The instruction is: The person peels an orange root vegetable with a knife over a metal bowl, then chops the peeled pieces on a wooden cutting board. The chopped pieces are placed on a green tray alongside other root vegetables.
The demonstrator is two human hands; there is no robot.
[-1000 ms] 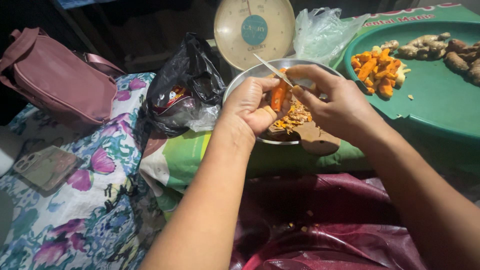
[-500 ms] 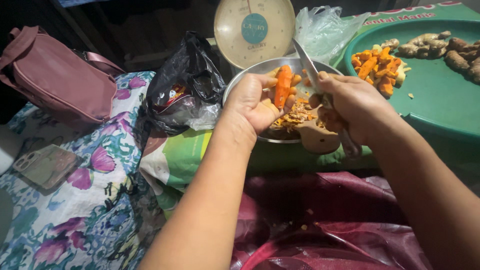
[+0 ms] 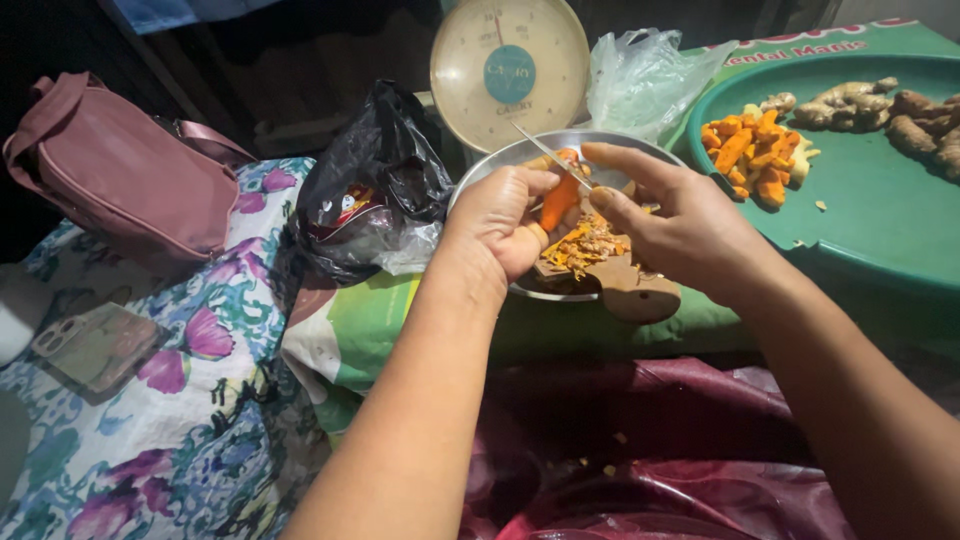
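Now the left hand (image 3: 500,222) is clasping one orange root (image 3: 557,200), fingers curled tight, while the right hand (image 3: 680,225) is pinching one knife (image 3: 545,155) over one metal bowl (image 3: 500,165).

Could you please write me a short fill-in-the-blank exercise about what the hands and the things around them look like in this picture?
1. The left hand holds an ____ coloured root piece over the metal bowl.
2. The right hand holds a thin ____ against it.
3. The peeled orange pieces lie on the ____ tray.
4. Behind the bowl stands a round ____ with a dial.

Missing words: orange; knife; green; scale
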